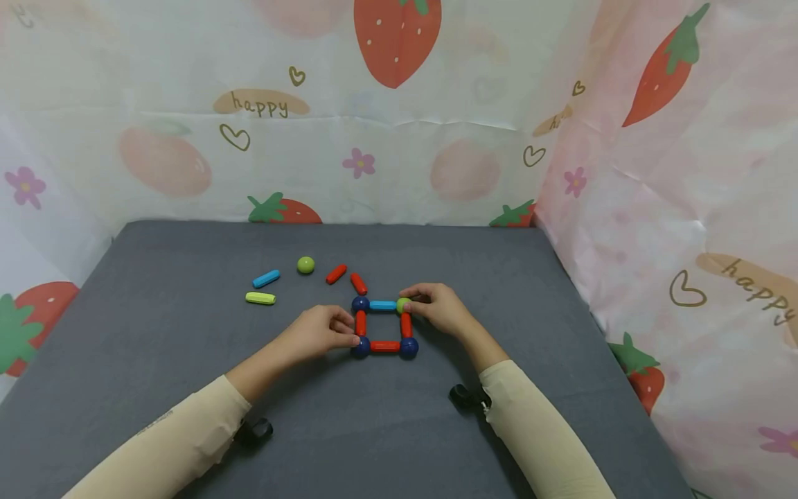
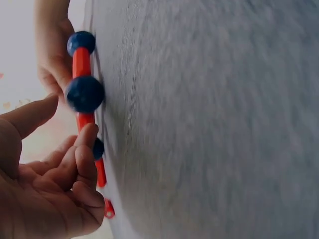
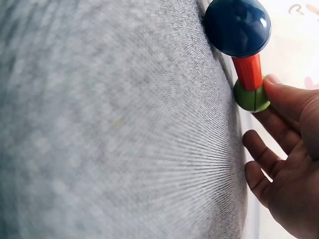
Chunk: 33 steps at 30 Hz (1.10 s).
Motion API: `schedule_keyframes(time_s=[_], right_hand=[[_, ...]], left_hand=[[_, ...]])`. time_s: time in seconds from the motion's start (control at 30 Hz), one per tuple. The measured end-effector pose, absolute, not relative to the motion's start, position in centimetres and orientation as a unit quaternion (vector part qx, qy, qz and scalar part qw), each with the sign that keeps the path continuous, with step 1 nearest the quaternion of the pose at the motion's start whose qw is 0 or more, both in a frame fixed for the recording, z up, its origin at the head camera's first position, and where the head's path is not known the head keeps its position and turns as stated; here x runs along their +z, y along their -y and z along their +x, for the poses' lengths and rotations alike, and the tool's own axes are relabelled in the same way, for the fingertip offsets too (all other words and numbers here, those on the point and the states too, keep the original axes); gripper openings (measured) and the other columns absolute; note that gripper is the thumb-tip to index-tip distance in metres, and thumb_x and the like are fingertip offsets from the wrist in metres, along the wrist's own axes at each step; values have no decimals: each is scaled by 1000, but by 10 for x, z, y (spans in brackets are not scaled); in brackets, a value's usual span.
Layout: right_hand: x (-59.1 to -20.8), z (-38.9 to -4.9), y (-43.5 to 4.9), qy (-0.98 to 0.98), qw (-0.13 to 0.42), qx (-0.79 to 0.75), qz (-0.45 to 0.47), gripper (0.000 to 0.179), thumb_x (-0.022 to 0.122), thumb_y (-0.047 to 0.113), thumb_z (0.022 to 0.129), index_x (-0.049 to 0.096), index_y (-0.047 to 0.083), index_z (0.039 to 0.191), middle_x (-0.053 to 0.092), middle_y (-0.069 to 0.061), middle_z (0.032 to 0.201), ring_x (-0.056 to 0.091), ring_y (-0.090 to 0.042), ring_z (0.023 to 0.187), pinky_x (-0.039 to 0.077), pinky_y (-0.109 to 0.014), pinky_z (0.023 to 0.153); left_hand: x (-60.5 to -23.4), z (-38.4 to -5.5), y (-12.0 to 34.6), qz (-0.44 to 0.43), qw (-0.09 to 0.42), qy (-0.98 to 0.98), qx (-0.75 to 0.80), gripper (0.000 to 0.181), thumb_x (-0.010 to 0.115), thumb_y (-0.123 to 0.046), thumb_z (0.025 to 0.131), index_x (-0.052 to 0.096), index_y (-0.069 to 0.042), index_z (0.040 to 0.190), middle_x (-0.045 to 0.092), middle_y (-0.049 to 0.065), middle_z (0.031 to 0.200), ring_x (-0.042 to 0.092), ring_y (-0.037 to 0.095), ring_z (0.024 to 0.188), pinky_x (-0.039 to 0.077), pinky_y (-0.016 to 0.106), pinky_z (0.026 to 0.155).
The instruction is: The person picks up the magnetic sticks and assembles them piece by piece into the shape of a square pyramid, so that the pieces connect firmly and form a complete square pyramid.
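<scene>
A square of magnetic building rods and balls lies on the grey table. Its sides are a light blue rod (image 1: 383,305) at the back and red rods at the left (image 1: 361,324), front (image 1: 385,346) and right (image 1: 406,326). Dark blue balls mark three corners: back left (image 1: 360,304), front left (image 2: 85,94) and front right (image 3: 238,27). My right hand (image 1: 441,308) pinches the green ball (image 3: 251,97) at the back right corner between thumb and index finger. Beside the front left ball is my left hand (image 1: 318,331), thumb and index finger spread apart, other fingers loosely bent.
Just behind the square lies a loose red rod (image 1: 358,283), with another red rod (image 1: 337,274) left of it. Farther left are a green ball (image 1: 305,265), a blue rod (image 1: 266,278) and a yellow-green rod (image 1: 260,298). Strawberry-print cloth (image 1: 386,138) rises behind the table (image 1: 156,291).
</scene>
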State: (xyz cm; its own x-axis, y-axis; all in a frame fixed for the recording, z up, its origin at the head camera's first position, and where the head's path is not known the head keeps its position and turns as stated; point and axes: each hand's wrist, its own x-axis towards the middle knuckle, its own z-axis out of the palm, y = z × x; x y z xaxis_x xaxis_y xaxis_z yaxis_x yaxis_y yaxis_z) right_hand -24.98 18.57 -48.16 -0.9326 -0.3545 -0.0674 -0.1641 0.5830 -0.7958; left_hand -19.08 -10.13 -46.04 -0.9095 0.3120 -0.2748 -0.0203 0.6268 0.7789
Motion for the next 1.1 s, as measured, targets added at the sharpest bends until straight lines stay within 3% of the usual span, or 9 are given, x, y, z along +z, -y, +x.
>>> schedule_keyframes(time_s=[0.2,0.43,0.57,0.83,1.1], right_hand=[[-484,-252,-185,-879,116,-436,-152,29,71,28,98,74,20,126,72,1,121,65,-17,101,53,-34,81],[-485,-254,-187,-877,124,-436,-160,30,71,29,98,73,20,127,71,0,121,64,-17,100,53,-33,81],[-484,-256,-190,-875,130,-434,-168,32,70,29,98,72,18,129,71,0,123,64,-17,101,53,-33,81],[-484,-258,-193,-869,139,-442,-174,34,71,29,98,71,19,131,70,-2,123,62,-19,100,52,-33,80],[-485,-257,-194,-867,141,-445,-175,34,71,28,98,71,19,131,70,-2,124,62,-19,102,52,-32,81]], left_hand=[[-453,-194,127,141,146,-899,387,34,76,-29,94,69,-10,122,73,2,110,63,19,96,54,34,75],[-443,-205,166,165,73,-921,345,34,77,-22,94,70,-7,123,71,8,120,61,32,110,52,47,93],[-439,-214,190,169,40,-934,313,33,78,-19,93,71,-6,123,71,9,121,58,34,113,48,51,96],[-441,-228,223,156,33,-953,258,34,75,-19,94,71,-6,125,68,15,128,51,37,119,33,62,104],[-451,-239,241,137,45,-967,210,36,78,-18,91,73,-8,126,68,18,128,51,35,108,33,50,83]])
